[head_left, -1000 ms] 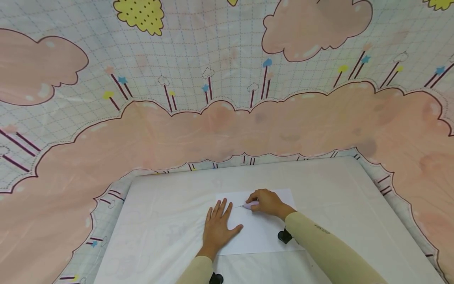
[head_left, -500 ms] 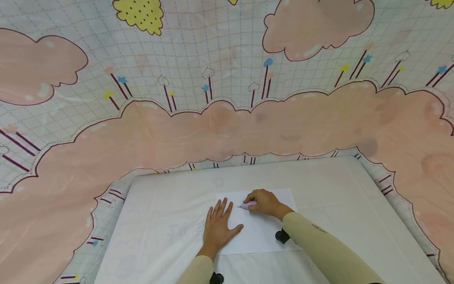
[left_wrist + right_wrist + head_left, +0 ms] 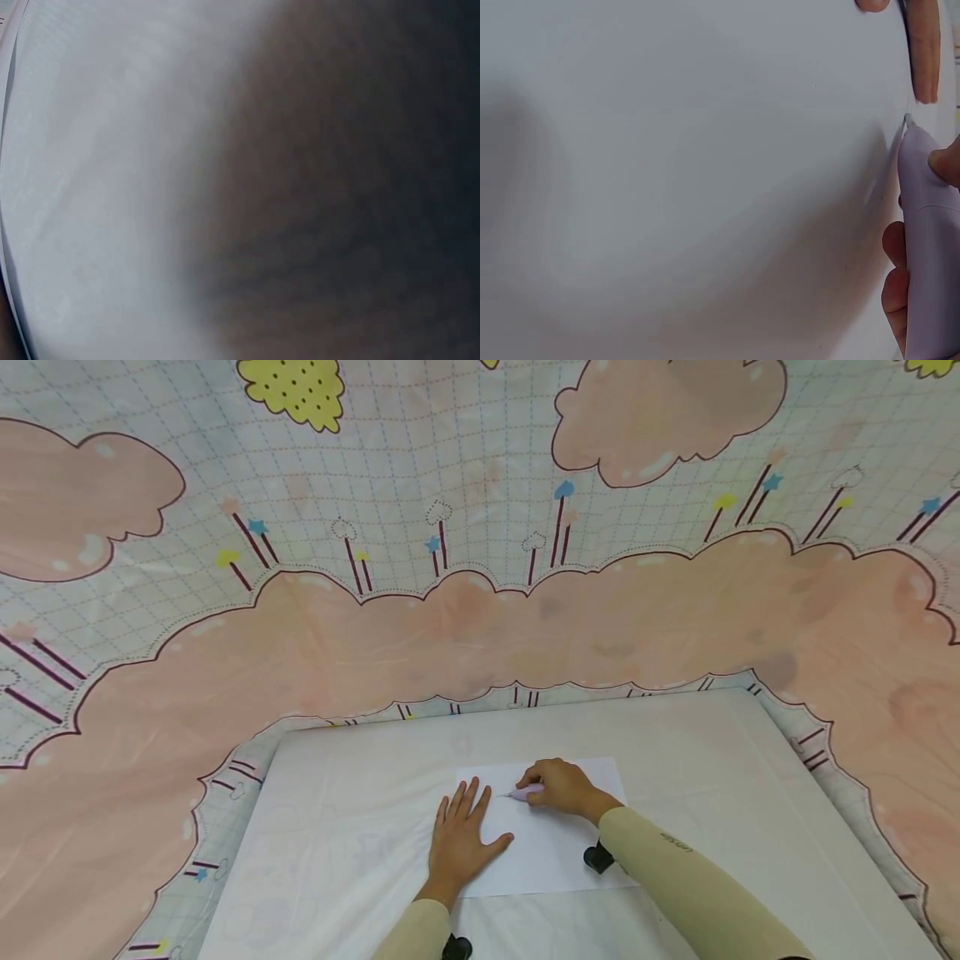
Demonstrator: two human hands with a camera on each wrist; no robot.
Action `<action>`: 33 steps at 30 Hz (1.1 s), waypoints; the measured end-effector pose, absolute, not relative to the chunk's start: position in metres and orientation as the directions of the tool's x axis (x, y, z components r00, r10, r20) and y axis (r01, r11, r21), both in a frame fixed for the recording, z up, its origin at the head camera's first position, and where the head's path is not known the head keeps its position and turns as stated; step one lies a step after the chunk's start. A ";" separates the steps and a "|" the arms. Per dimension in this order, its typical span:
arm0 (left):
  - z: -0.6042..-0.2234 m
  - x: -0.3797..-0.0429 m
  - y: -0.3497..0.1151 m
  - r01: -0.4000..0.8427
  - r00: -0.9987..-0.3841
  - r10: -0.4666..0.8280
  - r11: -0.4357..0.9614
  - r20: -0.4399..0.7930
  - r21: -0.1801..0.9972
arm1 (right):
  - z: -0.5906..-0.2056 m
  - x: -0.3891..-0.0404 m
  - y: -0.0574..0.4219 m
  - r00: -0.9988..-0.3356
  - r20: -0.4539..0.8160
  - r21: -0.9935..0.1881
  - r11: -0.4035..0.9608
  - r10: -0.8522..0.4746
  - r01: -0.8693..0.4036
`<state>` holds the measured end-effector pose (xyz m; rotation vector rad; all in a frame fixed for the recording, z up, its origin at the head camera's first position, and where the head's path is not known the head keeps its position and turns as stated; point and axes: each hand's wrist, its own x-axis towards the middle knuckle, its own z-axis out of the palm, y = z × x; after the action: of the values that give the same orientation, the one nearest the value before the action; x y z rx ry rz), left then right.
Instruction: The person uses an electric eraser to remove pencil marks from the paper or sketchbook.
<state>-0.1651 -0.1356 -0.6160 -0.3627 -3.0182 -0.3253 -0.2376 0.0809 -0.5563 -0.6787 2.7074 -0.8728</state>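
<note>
A white sheet of paper [image 3: 555, 860] lies on the white table in the head view. My left hand [image 3: 461, 843] rests flat on its left part, fingers spread and thumb out to the right. My right hand [image 3: 564, 787] grips a thick lilac pen-shaped tool [image 3: 529, 792] above the paper's middle. In the right wrist view the lilac tool [image 3: 930, 240] has a smooth, wide body and a narrow metallic tip at the paper, close to left-hand fingers [image 3: 925, 60]. A faint short line shows on the paper by the tip. The left wrist view is mostly blurred.
The white-covered table [image 3: 330, 827] stretches out around the paper. Behind it hangs a patterned cloth [image 3: 450, 635] with clouds and a grid. A black wrist camera [image 3: 598, 858] sits under the right forearm, another black camera [image 3: 457, 948] at the left wrist.
My right hand and the lilac tool have shifted slightly left since a second ago, with a tiny move back since half a second ago. My left hand stays in place.
</note>
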 end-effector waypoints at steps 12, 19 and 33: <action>-0.616 -0.164 -0.135 0.244 -0.968 0.227 0.949 0.103 0.198 | -0.558 -0.238 0.088 -0.871 -0.045 -0.593 0.715 -0.489 -0.370; -0.616 -0.164 -0.133 0.239 -0.970 0.225 0.949 0.087 0.205 | -0.560 -0.239 0.082 -0.853 -0.027 -0.600 0.692 -0.521 -0.403; -0.617 -0.163 -0.135 0.227 -0.974 0.215 0.951 0.079 0.211 | -0.558 -0.237 0.085 -0.872 -0.053 -0.572 0.730 -0.487 -0.373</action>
<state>-0.1633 -0.1351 -0.6168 -0.3449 -3.0487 -0.3403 -0.2369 0.0850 -0.5580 -0.6875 2.7333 -0.8401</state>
